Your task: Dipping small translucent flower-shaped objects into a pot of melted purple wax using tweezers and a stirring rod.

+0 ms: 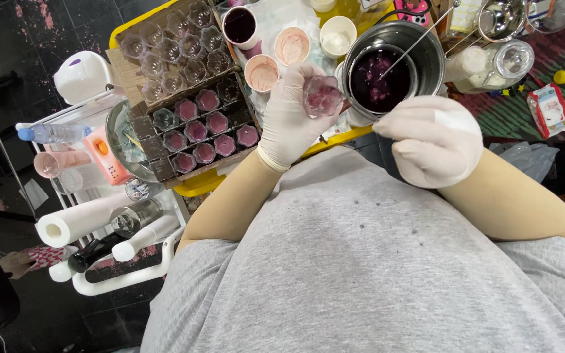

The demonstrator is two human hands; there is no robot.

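Left hand point(289, 114) grips a small filled cup point(323, 96) beside my pot point(393, 65), right hand point(436, 140) clenched; nine tray point(140, 127) cups look filled, the far tray point(122, 42) cups empty.

- Small packet point(548, 108): far right, on the patterned surface; flat rectangle, red and white with a pale blue patch.
- Water bottle label point(53, 133): left rack; clear wrap, blue cap.
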